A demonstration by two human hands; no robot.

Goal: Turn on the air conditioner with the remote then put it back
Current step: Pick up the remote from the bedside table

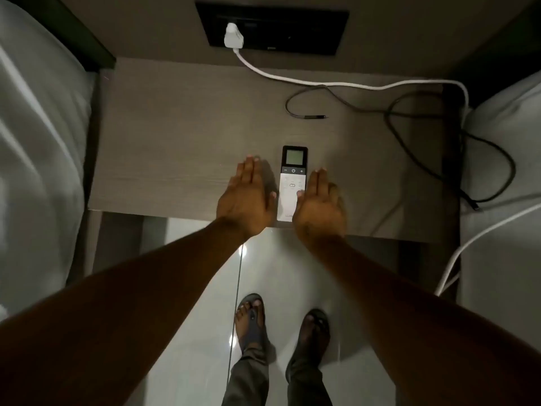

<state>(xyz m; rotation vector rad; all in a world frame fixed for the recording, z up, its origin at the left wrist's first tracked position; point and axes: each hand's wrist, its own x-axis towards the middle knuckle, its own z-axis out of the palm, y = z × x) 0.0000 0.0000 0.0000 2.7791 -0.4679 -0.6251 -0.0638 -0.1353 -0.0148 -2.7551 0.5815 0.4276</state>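
Note:
A slim remote (292, 177), white below with a dark top and a small screen, lies flat near the front edge of the wooden bedside table (175, 142). My left hand (247, 197) rests flat on the table just left of the remote, fingers straight and close together. My right hand (319, 206) lies flat just right of it, its thumb touching the remote's lower right edge. Neither hand grips anything.
A white charger (233, 36) sits in a black wall socket panel (275, 27), its white cable (351, 83) running right across the table. A thin dark cable (310, 112) loops behind the remote. White beds (38, 142) flank the table. My sandalled feet (281, 326) stand on glossy tiles.

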